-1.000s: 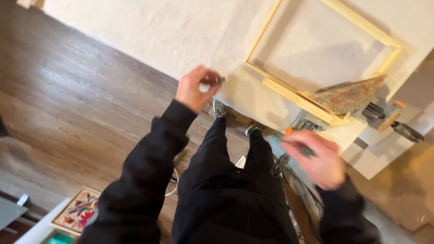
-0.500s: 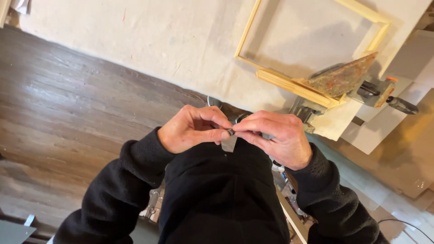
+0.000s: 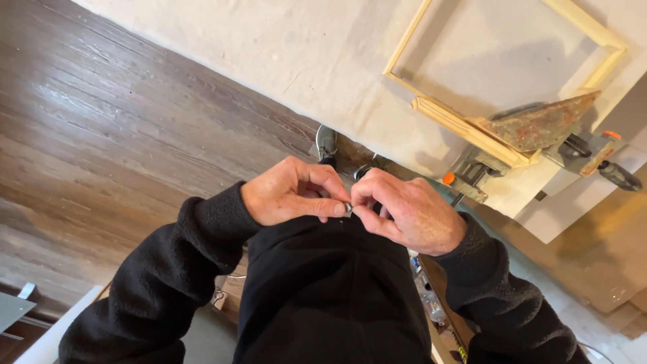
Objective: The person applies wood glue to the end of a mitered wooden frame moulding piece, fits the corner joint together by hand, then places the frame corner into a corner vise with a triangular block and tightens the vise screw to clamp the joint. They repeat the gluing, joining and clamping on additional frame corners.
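Both the left hand [image 3: 290,192] and the right hand [image 3: 404,209] pinched a small metal piece [image 3: 348,209] between their meeting fingertips, level before the chest, well apart from the wooden frame [image 3: 465,128].

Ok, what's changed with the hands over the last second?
Both hands came in from apart to meet in front of the chest. The left hand swung down from by the table edge, and the right hand came up from beside the clamps. Their fingers now pinch a small metal piece between them. The wooden frame and the clamps on the white table lie as before.
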